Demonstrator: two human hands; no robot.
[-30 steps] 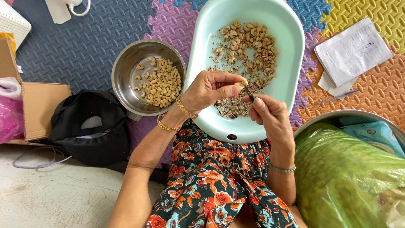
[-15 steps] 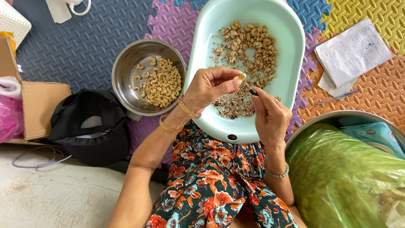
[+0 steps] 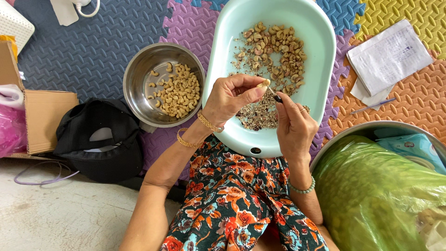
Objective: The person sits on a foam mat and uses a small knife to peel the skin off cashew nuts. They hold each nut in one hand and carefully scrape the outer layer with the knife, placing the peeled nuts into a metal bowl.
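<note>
Head view, and I read it from the left edge across. At far left sits a cardboard box [image 3: 44, 118] with a pink bag [image 3: 11, 130] tucked against it, and just right of that a black bag [image 3: 100, 139] on the foam mat [image 3: 93, 46]. Next comes the steel bowl [image 3: 139, 79], holding a heap of pale peeled cashews [image 3: 179, 90] on its right side. At centre is the mint-green tub [image 3: 325, 60], with unpeeled nuts [image 3: 274, 51] in its upper half and a pile of skin scraps [image 3: 258, 114] lower down.

Above those scraps, my left hand [image 3: 230, 97] is pinched shut on a single cashew [image 3: 264, 84] between thumb and fingertips. My right hand [image 3: 292, 128] is closed around a small dark blade [image 3: 277, 98], its tip touching the nut.

The risks I judge from here: the blade points towards the left thumb, so a slip off the smooth kernel could nick it; too much pressure could split the nut; and a loosened pinch would drop it among the scraps.

Further right lie papers [image 3: 390, 56] with a pen [image 3: 374, 106], and at lower right a large basin [image 3: 362, 130] filled by a green plastic bag [image 3: 381, 195].
</note>
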